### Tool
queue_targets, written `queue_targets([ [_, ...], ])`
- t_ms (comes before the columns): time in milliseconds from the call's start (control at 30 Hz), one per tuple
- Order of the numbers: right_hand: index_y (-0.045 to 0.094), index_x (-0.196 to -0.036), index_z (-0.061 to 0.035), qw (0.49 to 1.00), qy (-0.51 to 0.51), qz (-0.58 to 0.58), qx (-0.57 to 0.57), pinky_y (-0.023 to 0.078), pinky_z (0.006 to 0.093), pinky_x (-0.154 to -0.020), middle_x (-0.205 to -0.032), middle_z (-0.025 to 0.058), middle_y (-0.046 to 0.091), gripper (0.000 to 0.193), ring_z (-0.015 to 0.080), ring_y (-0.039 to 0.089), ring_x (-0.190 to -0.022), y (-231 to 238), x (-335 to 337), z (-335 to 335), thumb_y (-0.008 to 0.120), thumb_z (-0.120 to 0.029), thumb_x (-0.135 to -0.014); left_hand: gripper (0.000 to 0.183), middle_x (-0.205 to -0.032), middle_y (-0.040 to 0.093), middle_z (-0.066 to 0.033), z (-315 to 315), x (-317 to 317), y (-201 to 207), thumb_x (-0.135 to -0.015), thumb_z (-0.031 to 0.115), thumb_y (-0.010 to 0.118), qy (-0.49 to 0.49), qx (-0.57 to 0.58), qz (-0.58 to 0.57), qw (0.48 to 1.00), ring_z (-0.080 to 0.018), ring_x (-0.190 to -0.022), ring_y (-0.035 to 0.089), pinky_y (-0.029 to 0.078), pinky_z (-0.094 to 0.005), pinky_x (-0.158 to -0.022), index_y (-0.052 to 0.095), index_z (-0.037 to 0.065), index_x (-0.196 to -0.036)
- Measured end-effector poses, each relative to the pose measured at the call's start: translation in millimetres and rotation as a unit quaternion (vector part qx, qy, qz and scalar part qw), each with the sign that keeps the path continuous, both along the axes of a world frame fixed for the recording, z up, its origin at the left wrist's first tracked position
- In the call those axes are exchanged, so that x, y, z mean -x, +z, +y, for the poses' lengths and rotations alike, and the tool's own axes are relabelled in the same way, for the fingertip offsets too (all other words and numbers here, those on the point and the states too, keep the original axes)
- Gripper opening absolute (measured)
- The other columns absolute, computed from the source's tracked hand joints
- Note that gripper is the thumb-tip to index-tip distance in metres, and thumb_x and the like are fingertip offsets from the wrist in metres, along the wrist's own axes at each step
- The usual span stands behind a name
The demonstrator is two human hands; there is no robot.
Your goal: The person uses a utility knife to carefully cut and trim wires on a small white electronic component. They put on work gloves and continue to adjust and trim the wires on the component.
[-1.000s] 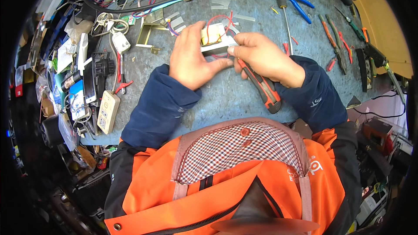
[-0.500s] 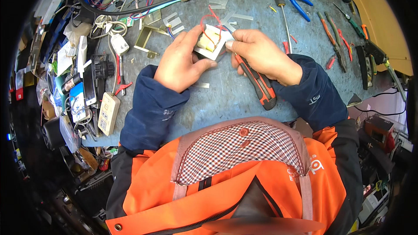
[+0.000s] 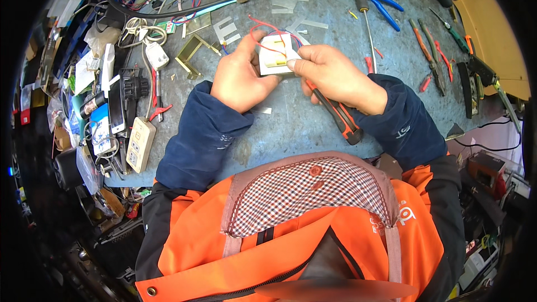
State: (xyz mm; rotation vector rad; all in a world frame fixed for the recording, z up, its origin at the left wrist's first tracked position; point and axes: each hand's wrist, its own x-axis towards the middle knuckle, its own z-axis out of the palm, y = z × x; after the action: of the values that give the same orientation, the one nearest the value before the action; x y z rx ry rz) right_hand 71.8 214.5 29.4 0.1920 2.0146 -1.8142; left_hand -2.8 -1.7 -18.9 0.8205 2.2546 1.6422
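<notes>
A small transformer [image 3: 272, 69], with a silvery core, a yellow-wrapped coil and red and blue leads, is held above the bench in front of me. My left hand [image 3: 239, 74] wraps round its left side, thumb along the near edge. On its right side, the thumb of my right hand [image 3: 337, 76] presses at the coil. That same hand also grips a red-and-black utility knife [image 3: 340, 118], whose handle slants toward me under the palm; its blade end is hidden by my fingers. Beyond my left hand lies an E-shaped metal lamination [image 3: 226, 29].
Left of my hands sit a brass-coloured bracket [image 3: 188, 66] and a power strip [image 3: 141, 144] with cable. More thin metal plates [image 3: 286, 1] lie at the back. A screwdriver [image 3: 361, 1], blue-handled pliers [image 3: 386, 8] and red-handled pliers [image 3: 423, 42] lie to the right.
The transformer has turned in my hands, so its coil side now faces up more squarely. My left hand has shifted slightly right; the bracket appears turned on the bench.
</notes>
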Motion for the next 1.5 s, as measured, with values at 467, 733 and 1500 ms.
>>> queue_targets([
  [467, 0.066, -0.101, 0.0002, 0.997, -0.019, 0.039, -0.07, 0.052, 0.0314, -0.053, -0.069, 0.0048, 0.064, 0.035, 0.0131, 0.062, -0.056, 1.2, 0.0, 1.0, 0.057, -0.031, -0.114, 0.073, -0.115, 0.08, -0.0175, 9.3, -4.4, 15.4, -0.078, 0.008, 0.091, 0.08, 0.136, 0.041, 0.987, -0.0228, -0.104, 0.08, 0.064, -0.0349, -0.091, 0.054, -0.005, -0.139],
  [733, 0.065, -0.099, -0.0023, 0.998, -0.053, -0.021, -0.037, 0.052, 0.0292, -0.054, -0.07, 0.0036, 0.066, 0.037, 0.0128, 0.063, -0.056, 8.4, 1.5, 3.8, 0.056, -0.034, -0.116, 0.074, -0.096, 0.079, -0.0228, 19.9, -16.6, 33.2, -0.074, 0.042, 0.09, 0.128, 0.271, 0.175, 0.938, -0.0405, -0.089, 0.08, 0.064, -0.0479, -0.079, 0.061, -0.004, -0.124],
  [1500, 0.066, -0.095, -0.0044, 0.994, -0.064, -0.076, 0.044, 0.054, 0.0304, -0.052, -0.071, 0.0052, 0.066, 0.035, 0.0146, 0.063, -0.056, 11.0, 5.1, 9.9, 0.059, -0.035, -0.111, 0.077, -0.119, 0.07, -0.0207, 12.3, -10.0, 25.2, -0.075, 0.034, 0.095, 0.106, 0.22, 0.236, 0.941, -0.0389, -0.114, 0.073, 0.062, -0.0463, -0.091, 0.061, -0.003, -0.132],
])
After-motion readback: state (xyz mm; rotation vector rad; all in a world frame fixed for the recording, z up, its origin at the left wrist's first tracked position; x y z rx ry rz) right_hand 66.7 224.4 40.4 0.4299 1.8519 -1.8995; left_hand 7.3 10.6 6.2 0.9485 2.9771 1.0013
